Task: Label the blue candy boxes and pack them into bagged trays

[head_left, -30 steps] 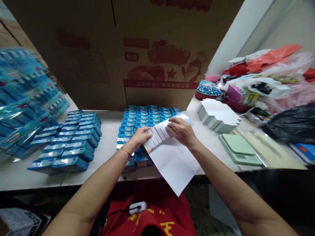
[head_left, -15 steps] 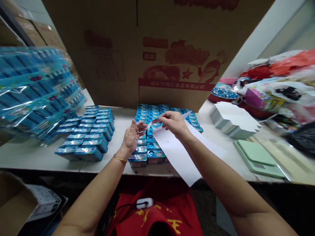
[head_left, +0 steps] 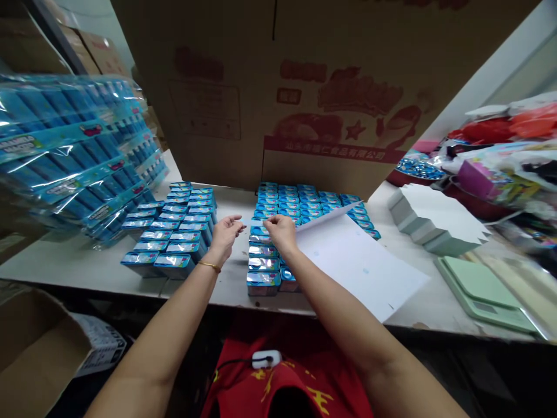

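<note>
A short, narrow pale strip stretches between my two hands, above the far-left rows of small blue boxes. My right hand pinches its right end. At the other end, the thumb and fingers of my left hand close on the strip's tip. A white paper sheet, with a few faint bluish marks, lies over part of the boxes, beside my right forearm. To the left of my left hand stands a second group of blue boxes, upright in rows.
A large cardboard carton rises behind the boxes. Plastic-wrapped blue packs are stacked at left. On the right are a stack of white card, a green scale and piled bags. An open carton sits below the table's left edge.
My right hand has brought the strip, curled before, down and left, and my left hand now grips its other end. The sheet lies flatter to the right. The view has turned slightly left.
</note>
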`<state>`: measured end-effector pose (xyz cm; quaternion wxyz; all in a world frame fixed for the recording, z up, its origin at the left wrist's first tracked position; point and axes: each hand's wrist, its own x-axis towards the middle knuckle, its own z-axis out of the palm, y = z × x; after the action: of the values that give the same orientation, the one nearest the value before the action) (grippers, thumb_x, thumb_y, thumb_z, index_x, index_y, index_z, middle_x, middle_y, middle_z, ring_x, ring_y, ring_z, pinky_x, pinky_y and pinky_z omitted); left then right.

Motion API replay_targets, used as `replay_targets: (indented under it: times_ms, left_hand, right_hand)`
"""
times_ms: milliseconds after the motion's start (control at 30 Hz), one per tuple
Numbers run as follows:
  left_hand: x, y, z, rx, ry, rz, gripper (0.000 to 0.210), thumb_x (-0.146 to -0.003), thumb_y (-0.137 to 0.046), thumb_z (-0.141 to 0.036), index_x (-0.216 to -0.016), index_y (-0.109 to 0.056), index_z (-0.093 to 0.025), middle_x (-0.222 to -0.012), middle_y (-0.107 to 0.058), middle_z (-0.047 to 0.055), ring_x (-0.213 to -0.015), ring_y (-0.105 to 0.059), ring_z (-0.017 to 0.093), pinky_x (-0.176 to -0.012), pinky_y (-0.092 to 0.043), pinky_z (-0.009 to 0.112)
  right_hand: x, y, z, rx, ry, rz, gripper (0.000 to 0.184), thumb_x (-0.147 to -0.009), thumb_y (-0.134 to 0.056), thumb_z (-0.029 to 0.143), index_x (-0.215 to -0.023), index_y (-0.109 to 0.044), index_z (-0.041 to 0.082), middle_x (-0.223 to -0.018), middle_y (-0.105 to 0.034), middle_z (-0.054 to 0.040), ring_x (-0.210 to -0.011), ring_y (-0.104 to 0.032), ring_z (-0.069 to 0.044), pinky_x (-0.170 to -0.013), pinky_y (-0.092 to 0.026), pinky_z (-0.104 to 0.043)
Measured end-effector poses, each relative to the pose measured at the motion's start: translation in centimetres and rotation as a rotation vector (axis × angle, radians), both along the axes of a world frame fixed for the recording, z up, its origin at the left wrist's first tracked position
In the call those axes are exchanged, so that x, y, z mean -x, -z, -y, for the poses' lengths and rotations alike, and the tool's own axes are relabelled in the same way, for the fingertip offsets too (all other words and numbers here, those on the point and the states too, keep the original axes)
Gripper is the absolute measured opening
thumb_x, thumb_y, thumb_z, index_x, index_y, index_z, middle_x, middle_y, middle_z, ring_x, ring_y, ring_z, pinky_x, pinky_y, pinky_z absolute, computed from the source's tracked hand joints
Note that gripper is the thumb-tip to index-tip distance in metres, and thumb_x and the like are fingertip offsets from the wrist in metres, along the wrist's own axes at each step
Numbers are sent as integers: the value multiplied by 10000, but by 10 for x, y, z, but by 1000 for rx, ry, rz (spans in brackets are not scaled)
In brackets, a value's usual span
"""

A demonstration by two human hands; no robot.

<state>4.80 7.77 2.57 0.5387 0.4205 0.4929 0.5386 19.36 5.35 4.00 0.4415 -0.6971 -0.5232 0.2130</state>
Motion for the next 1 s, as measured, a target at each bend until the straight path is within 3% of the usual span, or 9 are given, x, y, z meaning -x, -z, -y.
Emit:
replay_targets:
  times_ms: [200,400,500,600,700,800,867,933,1000]
  left_hand:
    - [-11,33,-17,-28,-29,-174,355,-573,-605,-187,-917,-612,-100,-521,-563,-27,-556,-544,117,-565,-394,229]
    - [-10,56,-22,-60,-12,-348,415,-579,-628,-245,-975,-632,-121,-562,-604,-10,-584,-566,141,-595,-422,247]
    - [-6,65,-20,-57,-19,-489,357,-590,-628,-249,-930,-658,-145,-584,-632,5,-614,-587,158,-614,-430,256]
    - [-2,68,-22,-51,-56,-555,308,-632,-581,-237,-916,-666,-152,-635,-661,32,-654,-607,173,-637,-440,268]
    - [-2,58,-28,-79,-106,-556,320,-668,-544,-236,-955,-655,-152,-729,-684,58,-707,-618,177,-672,-448,274]
    - [-16,37,-29,-198,-106,-497,321,-685,-555,-278,-965,-651,-154,-820,-692,67,-762,-620,175,-711,-454,274]
    - [-32,20,-26,-278,-27,-444,306,-703,-556,-327,-936,-660,-157,-841,-692,62,-782,-618,174,-725,-456,273]
    - [-51,3,-20,-319,91,-410,304,-732,-536,-384,-884,-675,-159,-822,-692,55,-782,-614,174,-725,-457,273]
    - [-72,-12,-15,-314,195,-401,325,-746,-526,-429,-813,-688,-156,-782,-689,49,-773,-612,179,-713,-458,272]
  right_hand:
    - [-3,16,-7,159,28,309,170,-756,-517,247,-739,-680,202,-780,-687,-45,-770,-608,-181,-675,-405,-252]
    - [-4,14,-6,269,-13,520,230,-821,-450,215,-881,-671,192,-873,-666,-84,-835,-600,-201,-686,-408,-272]
    - [-4,13,0,199,-103,712,276,-849,-401,172,-979,-639,218,-962,-633,-81,-859,-588,-197,-671,-408,-273]
    - [0,10,11,192,-266,906,289,-854,-384,165,-918,-657,234,-969,-606,-82,-846,-581,-208,-635,-398,-279]
    - [0,-5,27,178,-325,998,294,-843,-386,145,-956,-644,224,-946,-597,-82,-770,-571,-192,-603,-378,-278]
    - [-22,-35,42,-64,-284,1050,351,-874,-355,163,-1154,-549,246,-1001,-586,-78,-798,-536,-182,-652,-365,-286]
    - [-54,-55,44,-214,-167,1096,390,-886,-356,177,-1255,-468,241,-1094,-564,-94,-932,-489,-211,-741,-347,-315]
    - [-96,-64,41,-209,-68,1148,386,-866,-404,163,-1240,-486,209,-1143,-549,-111,-1018,-435,-239,-778,-326,-341]
    - [-135,-60,40,-90,-115,1215,280,-850,-429,140,-1059,-609,184,-1004,-605,-107,-954,-451,-236,-747,-326,-342]
